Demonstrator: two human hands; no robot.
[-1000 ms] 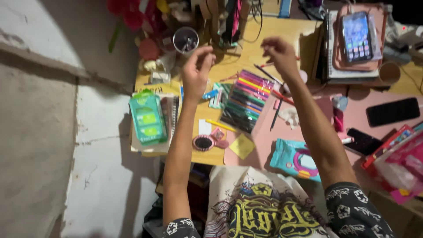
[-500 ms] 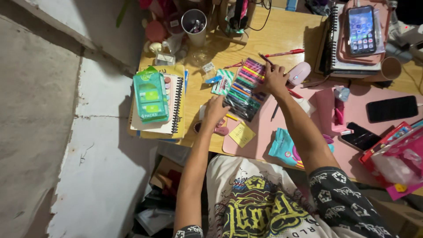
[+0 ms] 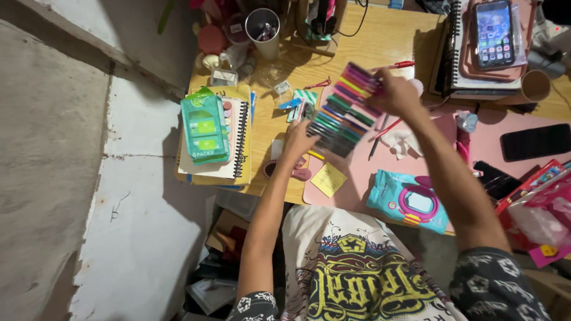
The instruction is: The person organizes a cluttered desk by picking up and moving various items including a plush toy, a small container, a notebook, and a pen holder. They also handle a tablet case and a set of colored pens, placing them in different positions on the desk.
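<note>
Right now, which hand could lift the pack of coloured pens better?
Probably the right hand: it already grips the far end of the pack of coloured pens, raised off the desk. The left hand only touches the near end.

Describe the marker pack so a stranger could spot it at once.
On the wooden desk, near the pink mat's left edge, both hands hold a flat clear pack of coloured markers. Its row of rainbow-coloured barrels sets it apart from the notebooks and packets around it.

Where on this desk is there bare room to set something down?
Bare wood lies between the metal cup and the notebook stack. Bare pink mat lies left of the black phone. Around the marker pack and both hands it is crowded.
</note>
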